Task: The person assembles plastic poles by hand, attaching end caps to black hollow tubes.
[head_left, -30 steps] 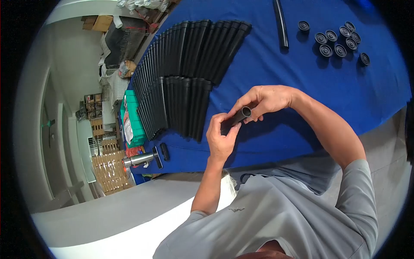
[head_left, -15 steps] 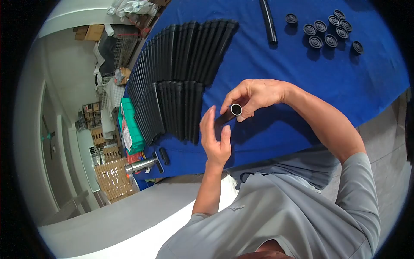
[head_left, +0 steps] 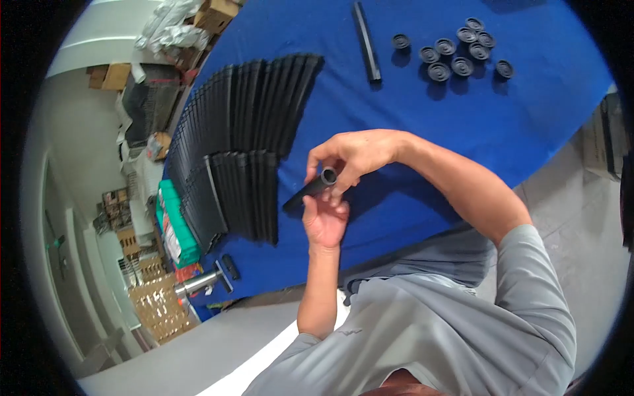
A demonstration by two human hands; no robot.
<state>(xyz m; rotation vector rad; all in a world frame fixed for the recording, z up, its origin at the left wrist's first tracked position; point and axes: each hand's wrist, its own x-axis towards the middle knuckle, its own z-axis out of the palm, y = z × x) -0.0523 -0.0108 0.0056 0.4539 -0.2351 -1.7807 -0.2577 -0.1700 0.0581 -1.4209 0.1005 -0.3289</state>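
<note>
Beyond the right hand, the blue surface lies open as far as the black caps. To the left, fanned rows of black tubes block the way. A lone tube lies just beside the caps.

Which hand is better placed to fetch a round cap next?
Right hand, probably: the round caps lie on its side, while the left hand cups the black tube from below.
</note>
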